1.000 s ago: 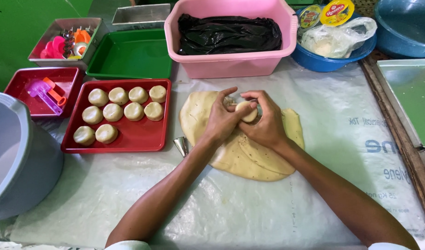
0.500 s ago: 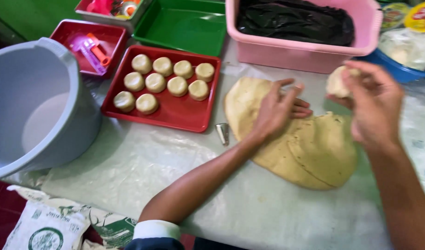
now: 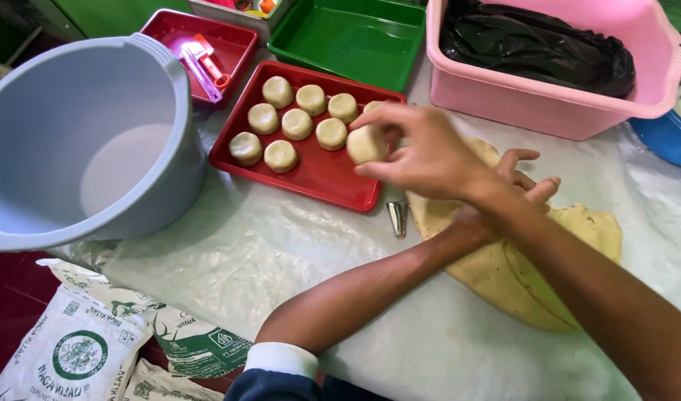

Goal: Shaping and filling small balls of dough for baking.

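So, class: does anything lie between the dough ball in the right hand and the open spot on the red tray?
Nothing visible does: the right hand holds the dough ball over the red tray.

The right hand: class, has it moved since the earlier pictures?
Yes. The right hand, holding a dough ball, went from over the flat dough leftward to the red tray.
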